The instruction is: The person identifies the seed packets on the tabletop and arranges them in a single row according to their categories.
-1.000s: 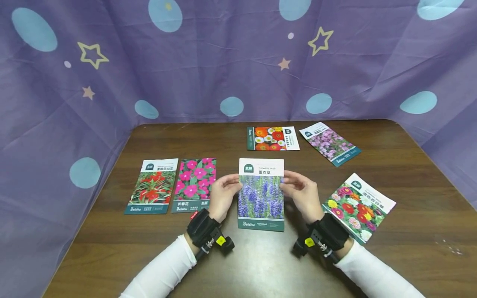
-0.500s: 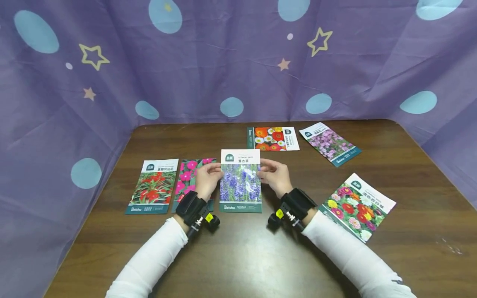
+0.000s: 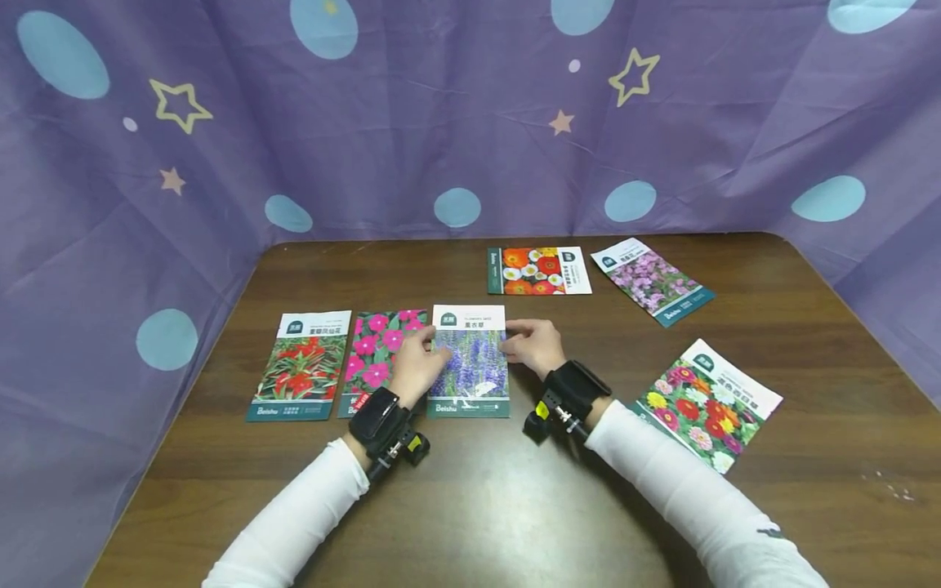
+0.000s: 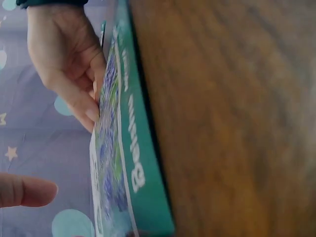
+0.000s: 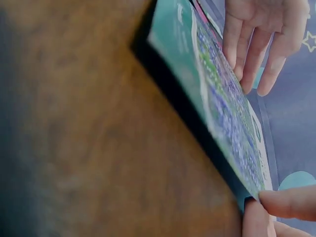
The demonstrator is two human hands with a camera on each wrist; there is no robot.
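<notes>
Now we have the purple-flower seed packet [image 3: 472, 367] between the two hands, over the table [image 3: 470, 514], its long axis running away from the person towards the purple cloth [image 3: 456, 114]. So it lies to the left of the right hand [image 3: 535, 347] and to the right of the left hand [image 3: 416, 365], and that is the relation to watch. The right one has the firmer claim: we see it pinching the side edge, thumb on the face, a finger underneath. Across from it, the left one looks let go, fingers straight at the far edge, thumb [image 4: 29, 191] clear of the print. Whether the whole packet lies flat, we can't tell. Further out, just left, comes the pink-flower packet [image 3: 375, 351], partly behind that left hand, then the red-flower packet [image 3: 297, 367]; well off right, the mixed-flower packet [image 3: 713, 412] sits slanted.
</notes>
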